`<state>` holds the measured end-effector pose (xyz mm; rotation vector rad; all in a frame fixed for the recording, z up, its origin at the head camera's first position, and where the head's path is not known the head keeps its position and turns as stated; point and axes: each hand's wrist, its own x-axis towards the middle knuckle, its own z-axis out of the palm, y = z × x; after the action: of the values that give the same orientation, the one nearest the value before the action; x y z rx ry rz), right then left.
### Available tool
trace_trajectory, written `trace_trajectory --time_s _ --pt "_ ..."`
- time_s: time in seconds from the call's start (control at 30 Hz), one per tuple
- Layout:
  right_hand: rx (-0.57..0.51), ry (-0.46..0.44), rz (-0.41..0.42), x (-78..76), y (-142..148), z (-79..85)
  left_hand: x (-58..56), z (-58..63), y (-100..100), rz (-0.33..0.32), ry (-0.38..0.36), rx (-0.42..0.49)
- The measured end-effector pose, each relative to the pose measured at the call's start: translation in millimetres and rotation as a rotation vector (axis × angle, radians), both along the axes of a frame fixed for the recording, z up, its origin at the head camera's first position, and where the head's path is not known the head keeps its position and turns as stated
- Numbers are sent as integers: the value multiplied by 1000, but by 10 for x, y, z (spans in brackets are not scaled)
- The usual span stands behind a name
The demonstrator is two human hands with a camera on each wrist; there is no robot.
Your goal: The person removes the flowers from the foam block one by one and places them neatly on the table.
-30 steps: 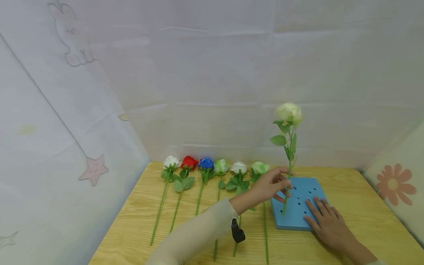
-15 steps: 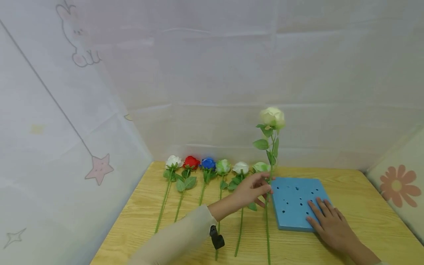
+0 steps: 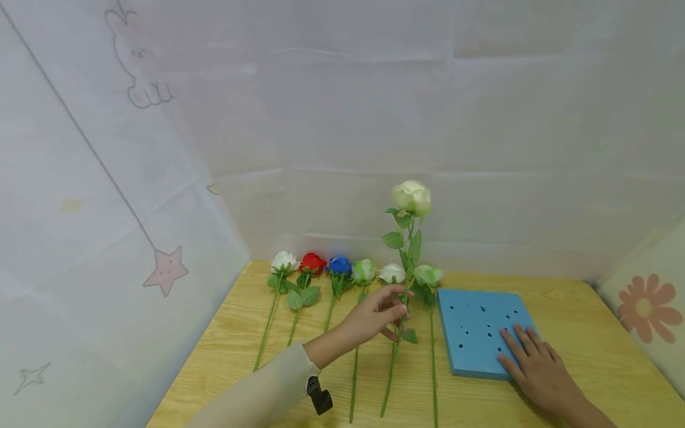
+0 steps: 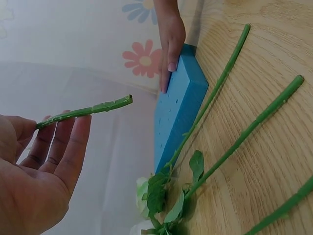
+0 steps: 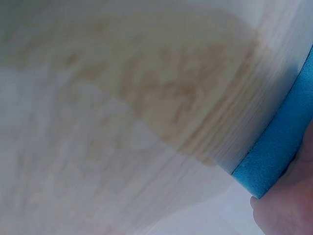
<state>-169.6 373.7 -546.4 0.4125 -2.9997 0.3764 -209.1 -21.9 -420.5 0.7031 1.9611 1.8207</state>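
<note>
Between thumb and fingers, my left hand (image 3: 374, 315) pinches the stem of a pale cream artificial rose (image 3: 412, 199), held upright above the row of flowers. In the left wrist view the stem's cut lower end (image 4: 115, 104) sticks out free past the fingertips. My right hand (image 3: 540, 368) lies flat with fingers spread on the right front part of a blue foam board (image 3: 476, 356) dotted with small holes. In the right wrist view only part of that hand (image 5: 288, 205) shows against the board's blue edge (image 5: 279, 142).
On the wooden table (image 3: 225, 351) lie several artificial roses side by side: a white one (image 3: 284, 262), a red one (image 3: 313, 264), a blue one (image 3: 339, 266), a green-white one (image 3: 363, 271), another white one (image 3: 392, 273) and another green-white one (image 3: 428, 275). Cloth walls surround the table.
My left hand has carried the cream rose leftward, from over the blue board to above the lying roses. The right hand stays on the board.
</note>
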Motion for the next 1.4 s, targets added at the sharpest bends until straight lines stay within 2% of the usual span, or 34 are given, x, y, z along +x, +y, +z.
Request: trace_trajectory --time_s 0.13,0.5,0.77,0.97,1.17,1.4 --pt "8 6 -5 11 -15 -5 26 -23 -141 35 -2 -21" --pt "15 -17 -7 17 -7 -18 124 -44 -535 64 -39 -64" --pt "2 -45 -13 5 4 -2 226 -33 -806 103 1 -86" --pt "-22 -54 -4 11 40 -15 272 -33 -942 138 -15 -97" --pt "-38 -65 6 13 48 -19 302 -36 -1130 154 -30 -145" --pt "-38 -59 10 11 54 -34 341 -56 -1338 194 -4 -181"
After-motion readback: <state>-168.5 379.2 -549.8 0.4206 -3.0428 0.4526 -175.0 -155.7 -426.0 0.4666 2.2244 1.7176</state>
